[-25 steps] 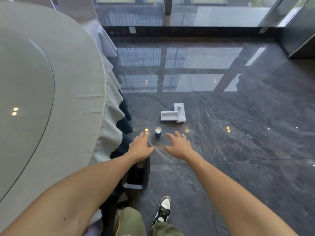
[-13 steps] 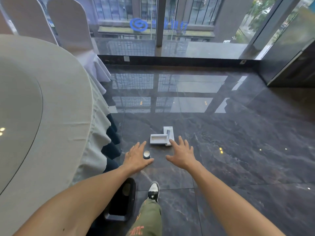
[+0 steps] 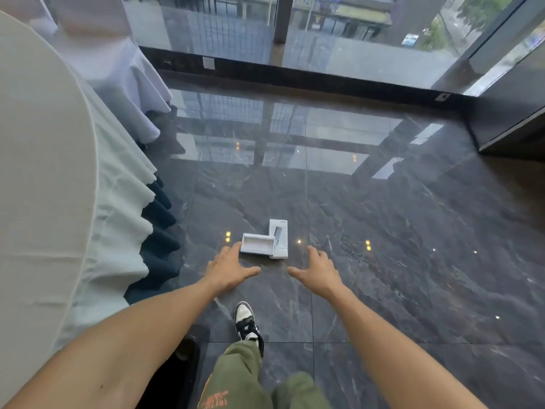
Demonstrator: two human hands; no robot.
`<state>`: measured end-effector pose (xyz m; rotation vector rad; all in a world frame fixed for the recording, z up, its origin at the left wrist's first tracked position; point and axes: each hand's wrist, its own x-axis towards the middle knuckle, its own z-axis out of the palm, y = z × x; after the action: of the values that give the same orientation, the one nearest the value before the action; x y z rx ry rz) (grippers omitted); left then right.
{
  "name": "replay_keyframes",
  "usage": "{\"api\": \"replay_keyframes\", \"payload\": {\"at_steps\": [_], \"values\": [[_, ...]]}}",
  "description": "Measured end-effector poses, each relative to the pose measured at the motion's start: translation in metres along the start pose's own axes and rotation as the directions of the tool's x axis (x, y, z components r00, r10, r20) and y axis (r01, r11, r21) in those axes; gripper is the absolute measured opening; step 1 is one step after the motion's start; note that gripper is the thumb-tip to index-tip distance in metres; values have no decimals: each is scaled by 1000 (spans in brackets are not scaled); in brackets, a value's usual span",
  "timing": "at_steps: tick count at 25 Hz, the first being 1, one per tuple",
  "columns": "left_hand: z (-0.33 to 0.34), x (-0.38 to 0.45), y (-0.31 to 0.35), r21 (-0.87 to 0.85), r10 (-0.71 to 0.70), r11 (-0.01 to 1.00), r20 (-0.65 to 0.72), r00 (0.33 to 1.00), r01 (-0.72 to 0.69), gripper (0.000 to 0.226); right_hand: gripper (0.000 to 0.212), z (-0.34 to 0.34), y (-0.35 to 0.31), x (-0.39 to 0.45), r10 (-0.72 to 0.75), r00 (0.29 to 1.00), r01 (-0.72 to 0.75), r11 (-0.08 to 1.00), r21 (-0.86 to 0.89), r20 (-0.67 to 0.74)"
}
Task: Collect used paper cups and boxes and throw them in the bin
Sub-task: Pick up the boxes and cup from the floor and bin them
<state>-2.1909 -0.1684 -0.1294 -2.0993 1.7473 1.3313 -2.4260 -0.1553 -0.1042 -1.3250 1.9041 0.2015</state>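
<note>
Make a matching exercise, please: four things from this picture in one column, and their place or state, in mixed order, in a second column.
Things:
1. white boxes
2. left hand
3. sneaker
4. tablecloth

Places or states:
A. hangs in folds at the left
B. open and empty, fingers near the tray's corner
C. lie on the dark floor as an L
D. stepping forward, under green trousers

Pairs: 1-C, 2-B, 3-D, 4-A

Daylight floods in through the window wall [image 3: 339,39] ahead of me, and the polished dark floor [image 3: 413,261] throws it back as broad pale glare with small warm spots of ceiling lamps. My view is soft with motion blur, worst along the top edge. The wide lens bows the tablecloth [image 3: 59,172] at left and stretches both my forearms at the bottom.
</note>
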Motion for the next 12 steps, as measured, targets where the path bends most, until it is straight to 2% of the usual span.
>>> {"api": "replay_keyframes", "payload": {"at_steps": [3,6,12], "values": [[-10,36,8,-36,6,999,7,1000,-6,88,97,-8,2,42,34,999,-36,998,54,40],[-2,81,5,-41,-17,999,28,999,18,90,99,-4,10,93,50,995,-56,996,64,84],[82,210,-18,-32,-36,999,16,999,36,99,101,52,44,245,44,996,-55,988,143,80]]}}
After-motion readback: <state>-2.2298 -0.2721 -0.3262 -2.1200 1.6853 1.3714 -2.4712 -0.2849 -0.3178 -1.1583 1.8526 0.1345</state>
